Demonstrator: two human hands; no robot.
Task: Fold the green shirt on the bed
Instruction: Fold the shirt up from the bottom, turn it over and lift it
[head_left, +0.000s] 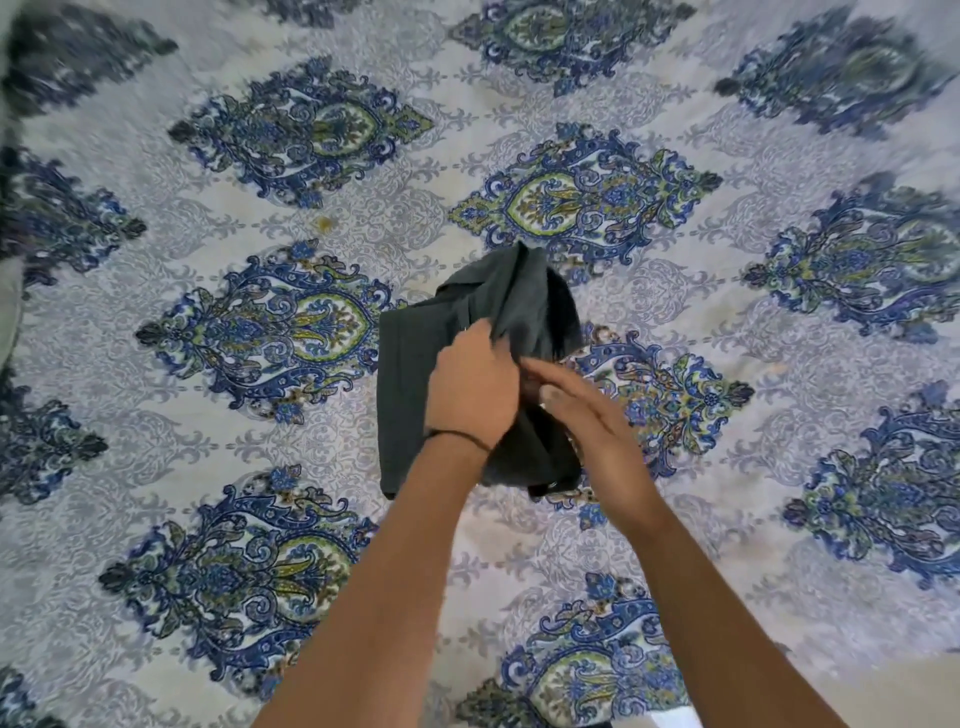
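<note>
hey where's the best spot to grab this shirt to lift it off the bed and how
Probably the long folded edge of the shirt on its left side, coming in from the left. That edge lies flat and straight on the bed, while the right side is bunched under both hands.

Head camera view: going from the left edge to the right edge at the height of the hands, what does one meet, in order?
Bedsheet, patterned blue and green → folded part of the green shirt → left hand, its grip pinching shirt cloth → right hand, laid flat on the shirt → bedsheet again.
</note>
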